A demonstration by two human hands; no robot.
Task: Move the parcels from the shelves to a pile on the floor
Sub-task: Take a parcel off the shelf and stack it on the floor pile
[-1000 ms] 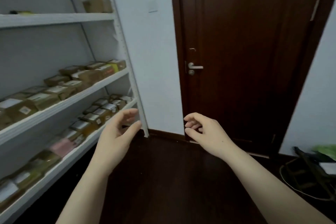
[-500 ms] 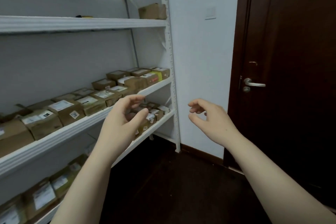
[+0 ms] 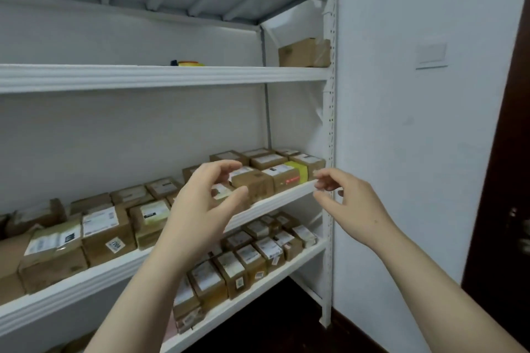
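Observation:
Several brown cardboard parcels with white labels line the middle shelf (image 3: 275, 201) of a white metal rack. My left hand (image 3: 200, 209) is raised in front of that shelf, fingers curled apart and empty, just short of a brown parcel (image 3: 252, 182) at the shelf's front. My right hand (image 3: 347, 203) hovers open near the shelf's right end, beside a parcel with a yellow band (image 3: 289, 175). More small parcels (image 3: 252, 258) fill the lower shelf. One parcel (image 3: 304, 53) stands on the upper shelf at the right.
The rack's right upright (image 3: 329, 152) stands against a white wall with a light switch (image 3: 431, 53). A dark wooden door (image 3: 504, 180) is at the far right. Dark floor (image 3: 286, 329) shows below the rack. A yellow tape roll (image 3: 187, 63) lies on the upper shelf.
My view has swung left from the door to the rack. Both hands have risen and come closer to the middle shelf's right end, still empty.

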